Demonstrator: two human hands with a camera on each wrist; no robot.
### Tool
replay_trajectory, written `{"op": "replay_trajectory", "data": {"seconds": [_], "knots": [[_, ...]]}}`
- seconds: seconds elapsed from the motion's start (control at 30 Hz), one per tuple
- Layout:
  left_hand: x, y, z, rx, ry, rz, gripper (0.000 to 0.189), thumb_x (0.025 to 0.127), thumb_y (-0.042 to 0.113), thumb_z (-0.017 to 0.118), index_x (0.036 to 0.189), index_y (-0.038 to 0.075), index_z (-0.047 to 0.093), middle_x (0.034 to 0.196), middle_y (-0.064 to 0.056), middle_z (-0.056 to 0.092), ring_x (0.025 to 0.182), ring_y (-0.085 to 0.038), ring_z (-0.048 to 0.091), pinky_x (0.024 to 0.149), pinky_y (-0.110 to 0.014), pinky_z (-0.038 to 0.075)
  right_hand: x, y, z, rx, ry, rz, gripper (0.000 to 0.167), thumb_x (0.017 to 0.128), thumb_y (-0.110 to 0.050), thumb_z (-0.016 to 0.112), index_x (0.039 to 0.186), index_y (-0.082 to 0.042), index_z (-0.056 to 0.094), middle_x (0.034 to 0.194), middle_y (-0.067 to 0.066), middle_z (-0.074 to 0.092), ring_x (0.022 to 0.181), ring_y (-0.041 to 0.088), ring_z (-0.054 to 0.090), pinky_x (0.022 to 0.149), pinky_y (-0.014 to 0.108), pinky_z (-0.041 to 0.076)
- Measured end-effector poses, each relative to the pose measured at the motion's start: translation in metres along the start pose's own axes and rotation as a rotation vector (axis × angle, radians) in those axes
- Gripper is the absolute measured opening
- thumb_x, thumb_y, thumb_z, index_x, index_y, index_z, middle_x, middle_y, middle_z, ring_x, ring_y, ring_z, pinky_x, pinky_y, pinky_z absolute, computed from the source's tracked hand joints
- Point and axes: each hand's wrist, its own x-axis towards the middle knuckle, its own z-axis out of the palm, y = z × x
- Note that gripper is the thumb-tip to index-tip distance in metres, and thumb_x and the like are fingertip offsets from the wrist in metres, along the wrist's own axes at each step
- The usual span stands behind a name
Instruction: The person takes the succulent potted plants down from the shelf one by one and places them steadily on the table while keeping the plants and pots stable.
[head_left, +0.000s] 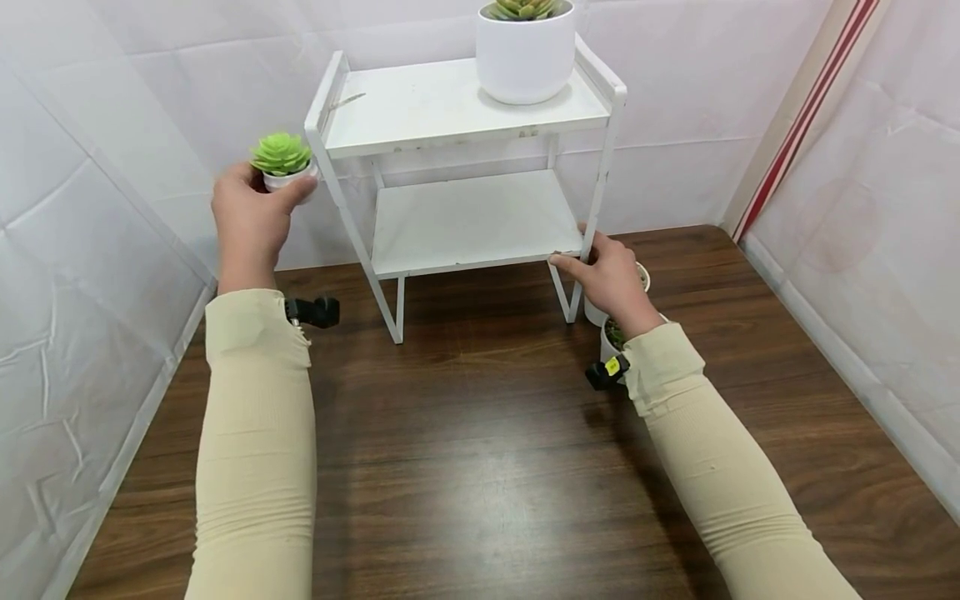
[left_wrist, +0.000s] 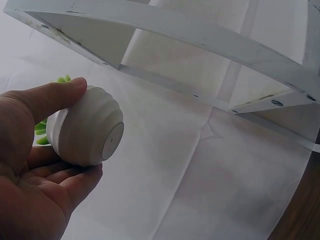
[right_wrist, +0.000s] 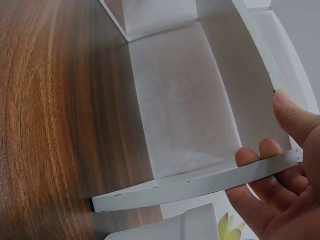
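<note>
My left hand [head_left: 251,212] holds a small potted succulent [head_left: 281,156] with bright green leaves, raised just left of the white two-tier shelf [head_left: 472,221]. In the left wrist view, thumb and fingers curl around its ribbed white pot [left_wrist: 92,125], which is tilted with the base showing. At the shelf's right front corner, my right hand [head_left: 618,279] grips the leg and the edge of the lower board. The right wrist view shows the thumb on the board's edge and the fingers [right_wrist: 270,190] wrapped around the frame.
On the right of the top board stands a large white pot [head_left: 525,62] with a succulent. Small white pots, partly hidden by my right hand, sit beside the shelf's right leg; one holds a dark green plant [head_left: 613,335]. White sheeting hangs behind the brown wooden table [head_left: 450,433].
</note>
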Motion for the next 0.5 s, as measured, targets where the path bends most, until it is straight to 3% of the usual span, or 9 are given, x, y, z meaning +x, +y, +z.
{"op": "replay_trajectory", "data": {"seconds": [0.2,0.5], "knots": [[-0.003,-0.006,0.002,0.015,-0.014,-0.008,0.065,0.083,0.037,0.076,0.138,0.014,0.053,0.139,-0.005,0.056,0.116,-0.01,0.053,0.1,-0.03,0.044,0.0,-0.001,0.0,0.002,-0.004,0.008,0.076,0.088,-0.055,0.063,0.148,-0.013,0.04,0.111,0.016,0.067,0.093,0.029,0.066,0.079,0.044,0.053],[-0.008,-0.016,0.005,0.098,-0.015,0.009,0.066,0.083,0.042,0.074,0.138,0.011,0.053,0.137,-0.009,0.057,0.115,-0.012,0.054,0.098,-0.029,0.045,0.0,0.0,0.001,0.003,0.009,-0.001,0.077,0.088,-0.055,0.064,0.147,-0.012,0.042,0.114,0.017,0.067,0.096,0.029,0.066,0.079,0.044,0.053]]}}
